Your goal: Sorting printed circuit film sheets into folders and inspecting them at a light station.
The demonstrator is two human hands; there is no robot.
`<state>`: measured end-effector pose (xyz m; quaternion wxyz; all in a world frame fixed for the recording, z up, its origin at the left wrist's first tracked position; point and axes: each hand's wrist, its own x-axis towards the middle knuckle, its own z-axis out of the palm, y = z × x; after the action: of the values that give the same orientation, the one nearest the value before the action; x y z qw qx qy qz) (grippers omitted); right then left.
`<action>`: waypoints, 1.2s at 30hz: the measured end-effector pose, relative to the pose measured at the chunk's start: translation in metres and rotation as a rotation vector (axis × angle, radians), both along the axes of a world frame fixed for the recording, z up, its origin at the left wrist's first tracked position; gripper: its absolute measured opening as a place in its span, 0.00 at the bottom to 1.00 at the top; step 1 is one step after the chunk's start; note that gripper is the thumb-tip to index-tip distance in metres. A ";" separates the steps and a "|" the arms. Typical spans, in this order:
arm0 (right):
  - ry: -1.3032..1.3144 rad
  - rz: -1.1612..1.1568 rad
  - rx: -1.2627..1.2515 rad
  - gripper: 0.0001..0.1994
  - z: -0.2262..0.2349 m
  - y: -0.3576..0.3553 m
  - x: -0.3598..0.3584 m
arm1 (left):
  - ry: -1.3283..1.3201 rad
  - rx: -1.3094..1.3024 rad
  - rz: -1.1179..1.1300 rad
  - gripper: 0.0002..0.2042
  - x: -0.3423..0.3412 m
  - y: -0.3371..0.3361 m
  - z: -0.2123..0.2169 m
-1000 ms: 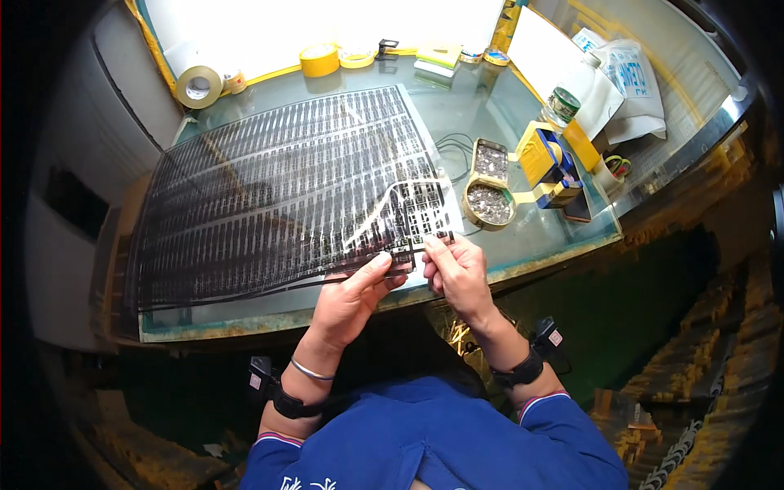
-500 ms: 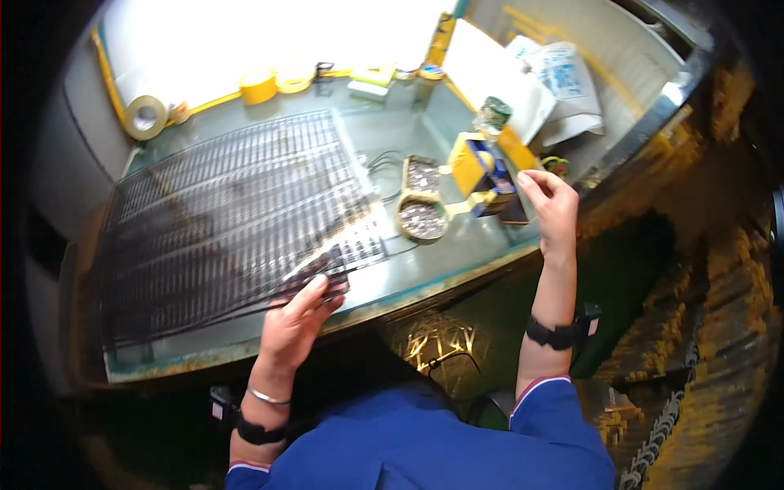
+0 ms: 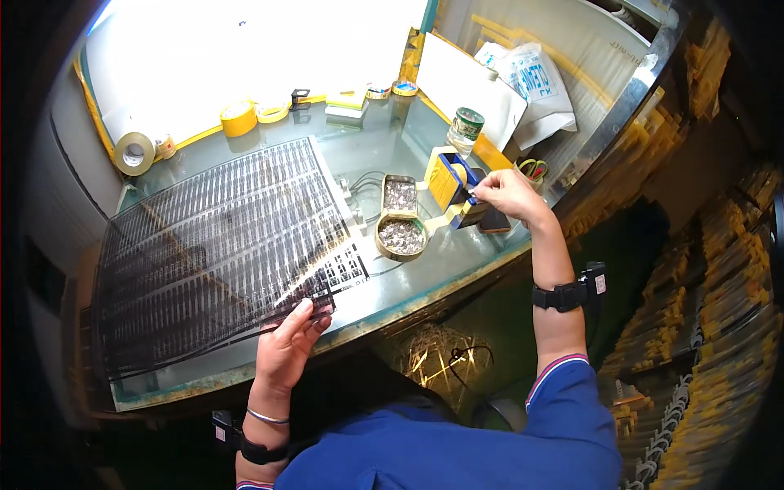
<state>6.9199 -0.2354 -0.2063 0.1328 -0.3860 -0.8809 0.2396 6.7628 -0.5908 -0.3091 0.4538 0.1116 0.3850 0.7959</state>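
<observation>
A large dark film sheet (image 3: 220,237), printed with rows of small rectangles, lies across the left of the glass-topped table. My left hand (image 3: 287,343) grips its near right corner between thumb and fingers, at a small dark piece of film. On the right stands a yellow and blue tape dispenser (image 3: 446,181) with a roll in it. My right hand (image 3: 510,196) is at the dispenser's right end, thumb and forefinger pinched together. Whatever is between those fingertips is too small to make out.
Two small containers of metallic bits, one squarish (image 3: 400,194) and one round (image 3: 401,237), sit left of the dispenser. Behind it stands a green-lidded jar (image 3: 465,129). Tape rolls (image 3: 238,119) line the bright back panel. A white bag (image 3: 535,86) leans at the far right.
My right hand has moved left and down to the dispenser, fingers still pinched. My left hand keeps its grip on the film's corner. The whole view has shifted slightly.
</observation>
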 end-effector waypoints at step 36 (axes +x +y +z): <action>0.681 0.320 -0.132 0.04 -0.091 -0.229 -0.048 | 0.006 0.011 -0.058 0.10 -0.005 -0.001 -0.004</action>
<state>6.8719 -0.4648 -0.2972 0.3536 -0.1498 -0.8180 0.4282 6.7577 -0.5918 -0.3127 0.4748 0.1276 0.3785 0.7842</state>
